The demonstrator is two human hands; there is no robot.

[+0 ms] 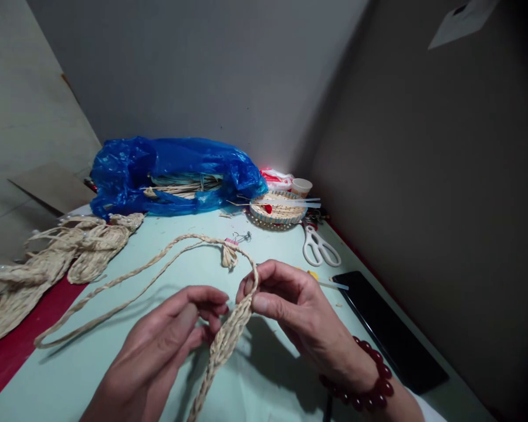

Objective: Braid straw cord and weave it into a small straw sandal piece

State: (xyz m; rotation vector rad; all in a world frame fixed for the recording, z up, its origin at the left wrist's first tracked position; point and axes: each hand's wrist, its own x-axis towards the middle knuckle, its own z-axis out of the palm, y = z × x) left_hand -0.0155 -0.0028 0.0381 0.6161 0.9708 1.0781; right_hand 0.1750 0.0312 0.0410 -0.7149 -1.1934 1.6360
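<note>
A plaited straw band point(231, 334) runs from the bottom of the view up to my right hand point(297, 310). Thumb and fingers of that hand pinch its upper end, where a thin twisted straw cord point(158, 256) leaves it. The cord loops far out to the left over the table. My left hand point(162, 340) is beside the band, its fingers loosely curved and apart from the thumb. Its lower fingertips are close behind the band; whether they touch it is unclear. A red bead bracelet point(383, 370) circles my right wrist. Beyond the cord lies a small straw tassel point(229, 256).
Woven straw slippers point(101, 246) lie at the left. A blue plastic bag point(176, 153) with straw inside stands at the back, near a round woven basket point(277, 220) and paper cup point(301, 187). White-handled scissors point(320, 247) and a black phone-like slab point(391, 334) are on the right.
</note>
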